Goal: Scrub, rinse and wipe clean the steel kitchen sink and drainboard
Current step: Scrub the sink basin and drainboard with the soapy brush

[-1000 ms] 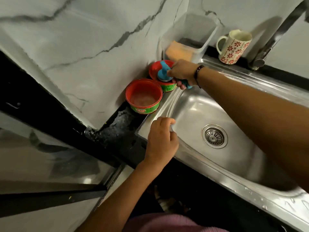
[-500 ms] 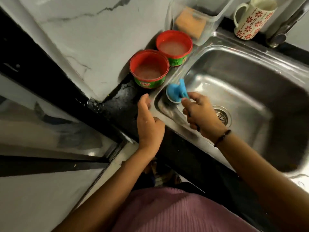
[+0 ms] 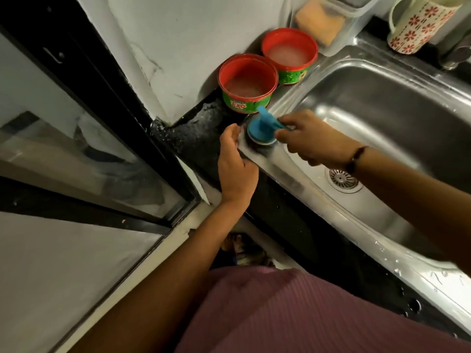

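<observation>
From the head view, we see the right hand [image 3: 309, 138] pinching the handle of the blue scrubber [image 3: 261, 129], pressed onto the near-left corner of the steel sink [image 3: 382, 103] rim. The left hand [image 3: 235, 164] rests on that rim edge with fingers loosely curled; whether it grips anything, we cannot tell for the blur. Two red soap tubs [image 3: 248, 82] stand just beside the scrubber, so a wide stroke could knock the nearer one into the basin.

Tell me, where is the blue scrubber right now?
The blue scrubber sits on the sink's near-left corner rim, gripped by the right hand, just below the nearer red tub.
</observation>
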Motion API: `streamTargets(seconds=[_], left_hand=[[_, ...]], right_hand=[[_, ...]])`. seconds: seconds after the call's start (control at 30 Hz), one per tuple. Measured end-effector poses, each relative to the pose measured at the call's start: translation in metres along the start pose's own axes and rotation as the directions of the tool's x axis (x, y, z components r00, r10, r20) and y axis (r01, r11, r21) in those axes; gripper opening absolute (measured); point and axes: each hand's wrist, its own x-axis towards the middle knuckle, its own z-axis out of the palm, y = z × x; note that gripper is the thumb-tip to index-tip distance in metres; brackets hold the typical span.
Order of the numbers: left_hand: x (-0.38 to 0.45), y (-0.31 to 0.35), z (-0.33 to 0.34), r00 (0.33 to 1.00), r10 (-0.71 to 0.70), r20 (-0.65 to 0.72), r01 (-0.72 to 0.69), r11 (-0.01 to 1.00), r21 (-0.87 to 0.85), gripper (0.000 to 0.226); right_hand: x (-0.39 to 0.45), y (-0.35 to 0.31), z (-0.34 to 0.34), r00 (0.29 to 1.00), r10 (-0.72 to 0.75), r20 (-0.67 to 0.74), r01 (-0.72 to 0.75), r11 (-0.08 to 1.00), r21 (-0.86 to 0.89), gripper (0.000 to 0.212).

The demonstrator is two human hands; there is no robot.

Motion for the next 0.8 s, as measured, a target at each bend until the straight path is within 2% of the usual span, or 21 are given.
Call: streamTargets(seconds=[0.13, 0.2, 0.33, 0.53, 0.7, 0.8], left_hand=[[-0.002, 0.000, 0.001, 0.999, 0.023, -0.035, -0.023, 1.000, -0.003, 0.063], [-0.001, 0.002, 0.003, 0.998, 0.030, -0.046, -0.030, 1.000, 0.006, 0.062], [-0.002, 0.000, 0.004, 0.998, 0.062, -0.020, -0.061, 0.997, 0.036, 0.064], [0.000, 0.000, 0.004, 0.997, 0.072, 0.011, -0.073, 0.996, 0.058, 0.065], [0.001, -0.002, 0.006, 0.999, 0.050, -0.002, -0.050, 0.995, 0.087, 0.071], [0.002, -0.001, 0.007, 0.998, 0.070, -0.004, -0.068, 0.984, 0.164, 0.070]], right_hand=[[-0.043, 0.028, -0.021, 0.972, 0.169, 0.163, -0.209, 0.941, 0.267, 0.024], [-0.037, 0.027, -0.020, 0.974, 0.180, 0.140, -0.214, 0.934, 0.288, 0.023], [0.002, 0.000, -0.001, 0.994, 0.091, 0.062, -0.104, 0.956, 0.276, 0.023], [-0.023, 0.016, -0.011, 0.984, 0.149, 0.100, -0.170, 0.951, 0.259, 0.019], [0.002, -0.001, 0.004, 0.998, 0.023, -0.056, -0.017, 0.995, 0.095, 0.026], [-0.016, 0.013, -0.003, 0.999, 0.010, -0.035, -0.008, 0.999, 0.049, 0.026]])
